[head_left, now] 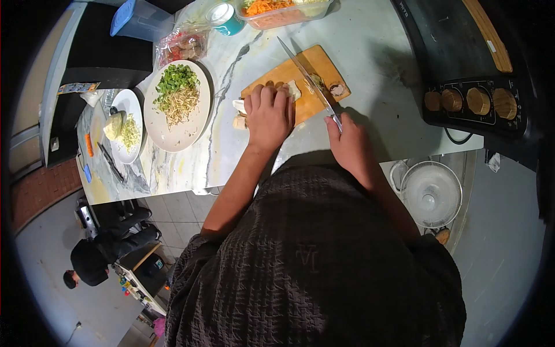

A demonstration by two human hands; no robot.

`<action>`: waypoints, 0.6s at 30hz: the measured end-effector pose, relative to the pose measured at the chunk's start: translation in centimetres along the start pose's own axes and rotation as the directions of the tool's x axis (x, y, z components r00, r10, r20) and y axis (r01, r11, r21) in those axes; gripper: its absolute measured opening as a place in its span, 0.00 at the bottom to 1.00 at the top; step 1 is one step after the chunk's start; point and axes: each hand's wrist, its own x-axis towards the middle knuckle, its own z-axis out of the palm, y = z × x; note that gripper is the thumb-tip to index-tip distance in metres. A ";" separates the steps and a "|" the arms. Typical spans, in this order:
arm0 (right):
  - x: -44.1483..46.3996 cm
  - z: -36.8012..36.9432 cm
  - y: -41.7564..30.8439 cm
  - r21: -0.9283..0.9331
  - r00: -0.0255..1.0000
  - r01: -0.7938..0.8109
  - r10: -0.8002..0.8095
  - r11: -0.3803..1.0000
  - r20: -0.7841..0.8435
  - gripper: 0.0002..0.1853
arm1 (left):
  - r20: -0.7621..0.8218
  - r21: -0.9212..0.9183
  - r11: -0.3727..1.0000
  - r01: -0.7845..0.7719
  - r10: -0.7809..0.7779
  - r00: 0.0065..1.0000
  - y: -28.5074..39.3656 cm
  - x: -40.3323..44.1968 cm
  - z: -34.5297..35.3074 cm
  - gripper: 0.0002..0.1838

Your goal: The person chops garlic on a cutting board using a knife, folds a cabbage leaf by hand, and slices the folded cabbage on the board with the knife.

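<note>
My right hand (pixel 350 139) grips the handle of a long kitchen knife (pixel 306 74), its blade slanting up and left across a wooden cutting board (pixel 324 61). With fingers curled down, my left hand (pixel 270 113) presses on pale, brown-edged food (pixel 239 106) at the board's left end; what it is I cannot make out. A pale cut piece (pixel 294 90) lies by my left fingertips, left of the blade. Small trimmings (pixel 317 81) lie beside the blade, and a round pale-brown slice (pixel 337 89) sits near the board's right corner.
To the left stand a plate of chopped greens and bean sprouts (pixel 156 130) and a smaller plate (pixel 130 155) with minced pale food. Behind are a bagged package (pixel 180 45), a teal tub (pixel 225 20) and a container of shredded carrot (pixel 283 21). A black appliance (pixel 462 52) stands right.
</note>
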 end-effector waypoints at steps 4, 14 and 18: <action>0.0 0.1 0.1 0.002 1.000 0.023 -0.023 1.000 -0.017 0.19 | -0.072 -0.075 0.996 0.051 -0.056 0.996 0.1 -0.2 0.4 0.10; -0.5 0.0 -1.0 -0.002 0.997 0.049 -0.049 0.999 0.059 0.20 | -0.135 -0.223 0.973 0.052 -0.083 0.987 -0.4 -0.3 0.6 0.09; -0.4 0.7 -0.9 -0.054 0.996 0.053 -0.050 0.997 0.070 0.21 | -0.142 -0.206 0.977 0.055 -0.085 0.986 -0.4 -0.2 1.0 0.07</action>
